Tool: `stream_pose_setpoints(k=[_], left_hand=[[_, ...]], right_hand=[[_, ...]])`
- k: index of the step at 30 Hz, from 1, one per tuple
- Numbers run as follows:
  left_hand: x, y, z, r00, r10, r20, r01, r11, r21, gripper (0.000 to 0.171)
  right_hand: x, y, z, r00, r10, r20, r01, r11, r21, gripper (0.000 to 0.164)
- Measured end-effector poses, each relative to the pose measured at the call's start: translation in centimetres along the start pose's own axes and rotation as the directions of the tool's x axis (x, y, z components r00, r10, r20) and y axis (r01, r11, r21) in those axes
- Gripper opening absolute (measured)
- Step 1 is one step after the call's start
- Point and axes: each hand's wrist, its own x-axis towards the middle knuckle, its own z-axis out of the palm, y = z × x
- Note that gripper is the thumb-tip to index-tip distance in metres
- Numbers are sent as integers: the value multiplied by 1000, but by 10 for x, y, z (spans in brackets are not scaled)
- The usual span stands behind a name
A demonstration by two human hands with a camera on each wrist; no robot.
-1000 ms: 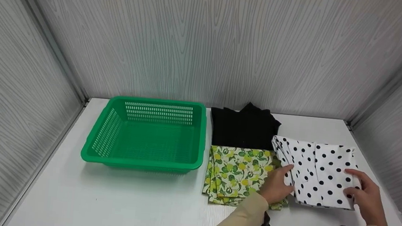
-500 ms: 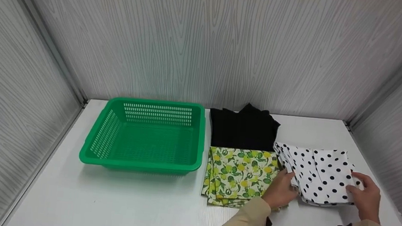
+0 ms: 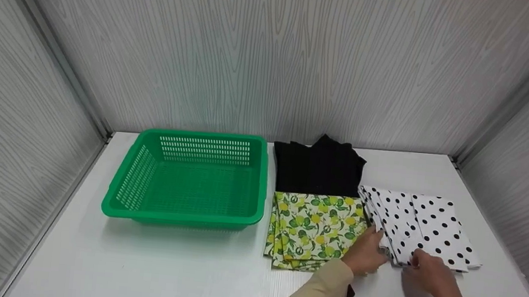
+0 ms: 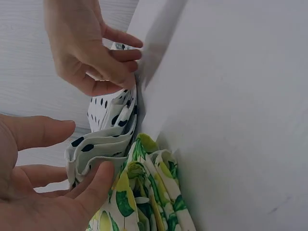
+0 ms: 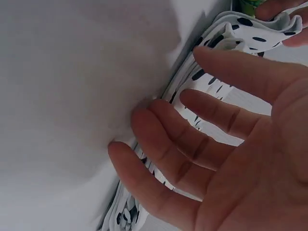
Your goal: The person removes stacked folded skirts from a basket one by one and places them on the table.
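A folded white cloth with black polka dots (image 3: 436, 228) lies on the right of the table. At its left edge is my left hand (image 3: 366, 253). In the left wrist view, that hand's fingers (image 4: 98, 190) touch the layered edge while the thumb stands apart from it. My right hand (image 3: 436, 276) is at the cloth's front edge, its fingers (image 5: 159, 149) extended and spread along the layers. Beside the left hand lies a folded lemon-print cloth (image 3: 315, 226), which the hand and sleeve partly cover.
A green plastic basket (image 3: 182, 218) stands on the left of the white table (image 3: 175, 271). Behind the lemon-print cloth lies a folded black cloth (image 3: 318, 170). Grey wood-grain panels (image 3: 253, 60) enclose the table at the back and sides.
My right hand has moved from the polka-dot cloth's right edge leftward to its front edge. The cloth has come down flat, its right corner released. My left hand stays at the left edge.
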Motion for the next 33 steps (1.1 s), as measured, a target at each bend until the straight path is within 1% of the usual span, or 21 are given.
stream_pose_setpoints(k=[2, 4, 8, 10, 12, 15, 18, 20, 26, 30, 32, 33], left_hand=[[-1, 1, -2, 1000, -22, 2, 22, 1000, -9, 68], [-2, 2, -5, 999, -39, 3, 39, 999, -1, 65], [-8, 3, -11, 998, -59, -1, 59, 997, 58, 57], [-12, 1, -16, 998, -57, -1, 57, 996, 62, 55], [-16, -1, -21, 998, -63, 2, 63, 997, 45, 55], [-23, -6, -29, 998, -63, 3, 63, 998, 2, 54], [-30, -11, -37, 998, -62, -1, 61, 998, -33, 54], [-34, -15, -42, 998, -64, 0, 63, 996, -57, 53], [-44, -27, -64, 999, -36, -2, 36, 994, -107, 54], [-53, -35, -85, 1000, -6, -8, 5, 991, -135, 53], [-61, -39, -100, 1000, 9, -19, -12, 990, -142, 51], [-66, -40, -108, 999, 29, -28, -33, 990, -136, 48]], right_hand=[[4, -3, 2, 1000, -6, 26, 6, 1000, 4, 15], [8, -4, 3, 1000, -7, 8, 7, 1000, 0, 19], [20, 1, 5, 998, -30, -63, 27, 999, -47, 23], [27, 5, 6, 991, -50, -122, 41, 996, -77, 31], [35, 10, 6, 984, -62, -169, 44, 993, -106, 40], [45, 14, 5, 976, -60, -209, 35, 992, -122, 42], [53, 15, 2, 978, -51, -204, 28, 993, -111, 41], [57, 15, 1, 982, -38, -187, 24, 996, -81, 43], [64, 9, 1, 991, 27, -132, -24, 999, 24, 59], [66, 9, -1, 994, 36, -104, -29, 997, 72, 60], [66, 8, -2, 995, 29, -98, -20, 996, 92, 59], [66, 7, -3, 995, 24, -99, -13, 995, 102, 59]])
